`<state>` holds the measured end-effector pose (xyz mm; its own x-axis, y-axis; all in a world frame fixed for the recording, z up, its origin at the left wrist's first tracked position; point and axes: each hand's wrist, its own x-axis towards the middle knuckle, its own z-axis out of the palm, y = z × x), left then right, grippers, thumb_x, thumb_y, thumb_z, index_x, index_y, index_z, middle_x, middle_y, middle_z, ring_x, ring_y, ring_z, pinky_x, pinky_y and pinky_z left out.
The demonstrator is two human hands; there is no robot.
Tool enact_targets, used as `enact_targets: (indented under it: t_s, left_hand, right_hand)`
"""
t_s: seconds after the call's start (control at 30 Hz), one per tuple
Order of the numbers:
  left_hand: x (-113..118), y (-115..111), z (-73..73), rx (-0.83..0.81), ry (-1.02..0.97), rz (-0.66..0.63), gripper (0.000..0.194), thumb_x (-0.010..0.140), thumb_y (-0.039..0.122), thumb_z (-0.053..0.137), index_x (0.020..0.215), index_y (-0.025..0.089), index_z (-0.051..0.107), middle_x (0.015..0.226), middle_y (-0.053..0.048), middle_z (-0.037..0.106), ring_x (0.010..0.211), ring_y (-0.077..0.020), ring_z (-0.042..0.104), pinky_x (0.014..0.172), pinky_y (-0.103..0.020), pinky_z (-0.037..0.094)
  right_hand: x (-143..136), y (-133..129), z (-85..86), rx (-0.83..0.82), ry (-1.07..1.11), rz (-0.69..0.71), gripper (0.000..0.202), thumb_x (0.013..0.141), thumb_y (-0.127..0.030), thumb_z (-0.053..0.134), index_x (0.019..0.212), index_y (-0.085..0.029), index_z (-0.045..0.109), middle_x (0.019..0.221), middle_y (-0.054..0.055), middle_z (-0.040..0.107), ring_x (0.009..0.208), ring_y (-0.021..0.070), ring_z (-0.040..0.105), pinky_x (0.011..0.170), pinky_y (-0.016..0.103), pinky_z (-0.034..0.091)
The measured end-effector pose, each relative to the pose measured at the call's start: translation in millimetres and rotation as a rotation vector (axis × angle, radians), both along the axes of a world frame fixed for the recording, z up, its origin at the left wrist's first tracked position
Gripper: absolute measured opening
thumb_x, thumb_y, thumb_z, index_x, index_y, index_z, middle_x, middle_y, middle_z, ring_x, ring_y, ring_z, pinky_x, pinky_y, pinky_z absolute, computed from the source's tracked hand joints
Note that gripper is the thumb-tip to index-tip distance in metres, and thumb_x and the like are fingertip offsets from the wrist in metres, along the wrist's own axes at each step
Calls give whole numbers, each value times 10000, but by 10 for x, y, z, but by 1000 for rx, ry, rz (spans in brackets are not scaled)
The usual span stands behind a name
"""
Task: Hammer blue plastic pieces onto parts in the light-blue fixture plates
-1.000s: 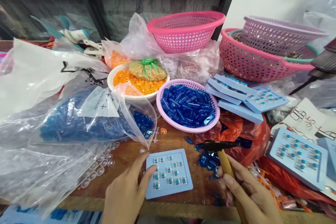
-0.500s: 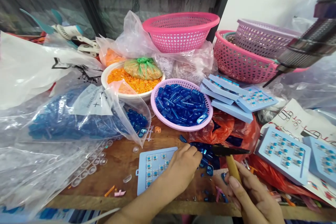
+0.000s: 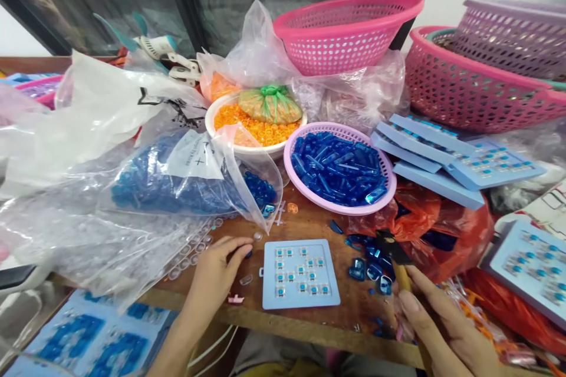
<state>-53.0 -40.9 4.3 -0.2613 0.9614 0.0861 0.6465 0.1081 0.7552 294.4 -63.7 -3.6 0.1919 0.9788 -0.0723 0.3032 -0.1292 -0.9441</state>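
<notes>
My left hand (image 3: 221,262) hovers over the table left of a light-blue tray, thumb and fingers pinched around a small dark-blue plastic piece (image 3: 249,254) that is mostly hidden. The tray (image 3: 272,300) lies flat and carries several clear squares with blue centres. At the right, my right hand (image 3: 437,312) grips a hammer (image 3: 401,277) by its yellow handle. Its dark head is over the edge of a small heap of glossy blue pieces (image 3: 357,269), beside a red plastic bag (image 3: 460,235).
Behind are a lilac basket (image 3: 294,182) of blue pieces and a white bowl (image 3: 211,123) of orange ones. A clear bag (image 3: 145,182) of blue pieces fills the left. Stacked light-blue trays (image 3: 437,184) stand right, below pink baskets (image 3: 469,94). The table's front edge (image 3: 283,324) is near.
My left hand has moved left from the blue heap, past the tray, uncovering it. The hammer has turned in my right hand. The view has shifted left.
</notes>
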Motion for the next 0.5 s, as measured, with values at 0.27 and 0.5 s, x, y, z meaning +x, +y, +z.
enact_targets:
  t_s: [0.27, 0.5]
  left_hand:
    - [40, -127, -170, 122, 196, -88, 296, 940, 392, 540, 1094, 202, 706, 1050, -87, 721, 972, -254, 683, 899, -402, 567]
    - [242, -218, -42, 293, 298, -139, 134, 964, 264, 563, 1031, 193, 655, 962, -61, 713, 897, -225, 652, 842, -367, 537]
  right_hand:
    - [-170, 43, 67, -99, 95, -43, 599, 699, -517, 838, 1221, -257, 700, 1180, 61, 753, 1018, 233, 738, 871, 232, 595]
    - [-375, 10, 182, 37, 67, -60, 477, 726, -429, 840, 1135, -257, 665, 1009, 40, 790, 856, 178, 765, 695, 156, 606]
